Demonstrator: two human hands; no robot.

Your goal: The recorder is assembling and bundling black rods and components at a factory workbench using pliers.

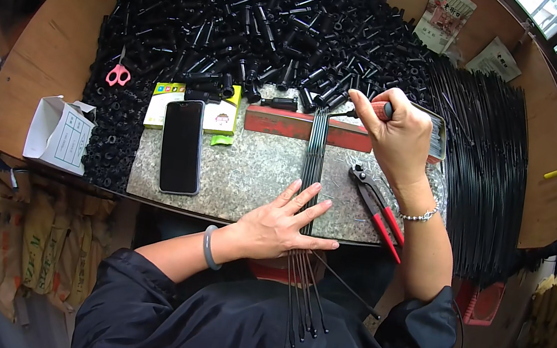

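Note:
My left hand (277,226) lies flat across a row of thin black rods (315,158), fingers spread, pressing them against the grey speckled board (257,166). The rods' upper part crosses a worn red bar (276,123); their knobbed lower ends fan out over my lap. My right hand (401,136) is closed around a screwdriver (381,109) with a red and grey handle. Its dark shaft points left at the rods' upper ends; whether the tip touches them, I cannot tell. Beside my right forearm lie red-handled pincers (378,210).
Black tubular parts (246,19) are heaped at the back, small black rings (113,137) at left. A phone (182,146) overlaps a yellow-green box (156,108). Pink scissors (118,75) and a white carton (60,133) are left; more black rods (486,181) are stacked right.

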